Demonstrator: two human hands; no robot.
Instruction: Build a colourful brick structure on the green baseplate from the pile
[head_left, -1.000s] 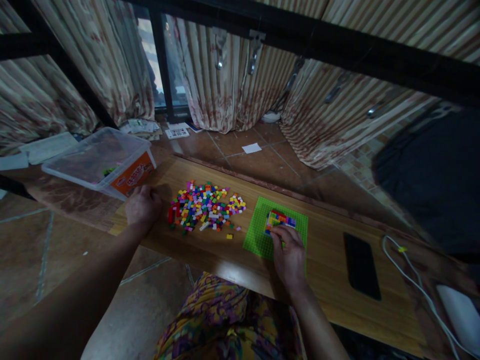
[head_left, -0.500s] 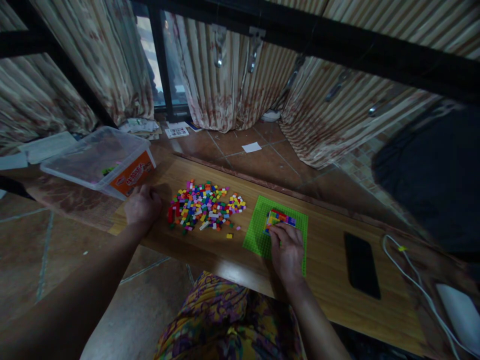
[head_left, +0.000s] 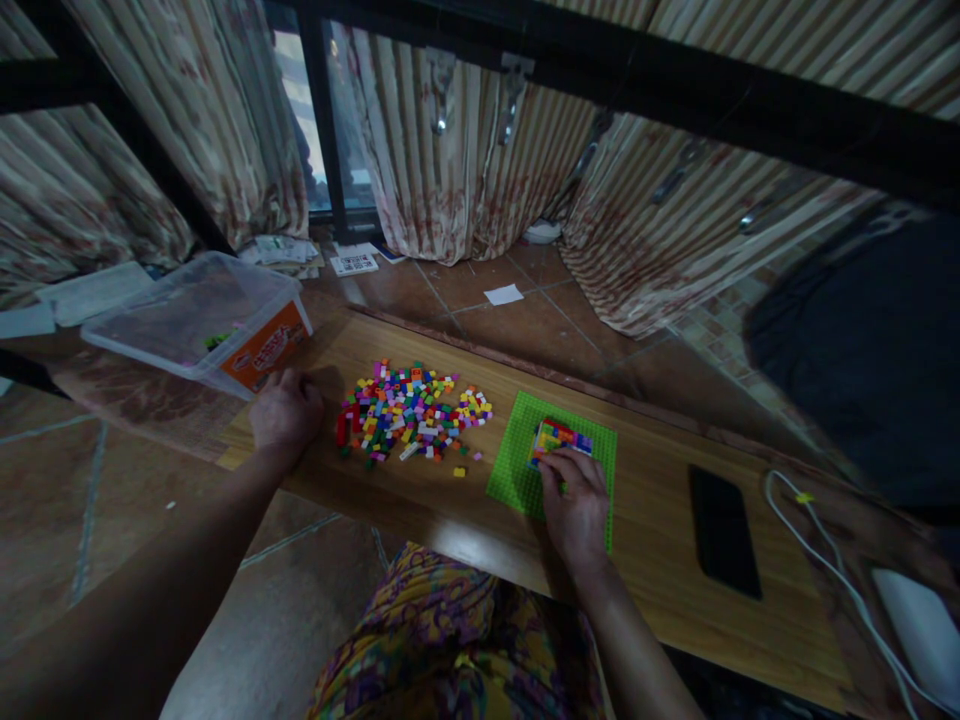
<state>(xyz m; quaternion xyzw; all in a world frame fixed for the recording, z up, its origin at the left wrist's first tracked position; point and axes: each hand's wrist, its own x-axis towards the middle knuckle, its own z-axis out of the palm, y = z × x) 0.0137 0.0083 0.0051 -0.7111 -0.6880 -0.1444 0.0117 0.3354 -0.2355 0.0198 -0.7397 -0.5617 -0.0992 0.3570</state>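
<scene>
A green baseplate (head_left: 517,455) lies on the wooden table (head_left: 660,560). On it stands a small block of coloured bricks (head_left: 559,437). My right hand (head_left: 576,510) rests on the baseplate with its fingertips touching the near edge of that block; I cannot tell if it pinches a brick. A loose pile of small coloured bricks (head_left: 409,410) is spread to the left of the baseplate. My left hand (head_left: 286,415) rests curled on the table, left of the pile, beside a clear plastic tub (head_left: 199,320).
A black phone (head_left: 724,530) lies flat right of the baseplate. A white cable (head_left: 832,570) and a white device (head_left: 919,625) sit at the table's right end. Curtains, papers and a tiled floor lie beyond the table; a dark bag is at far right.
My right hand shifted slightly on the baseplate, its fingers staying against the brick block. My left hand has not moved.
</scene>
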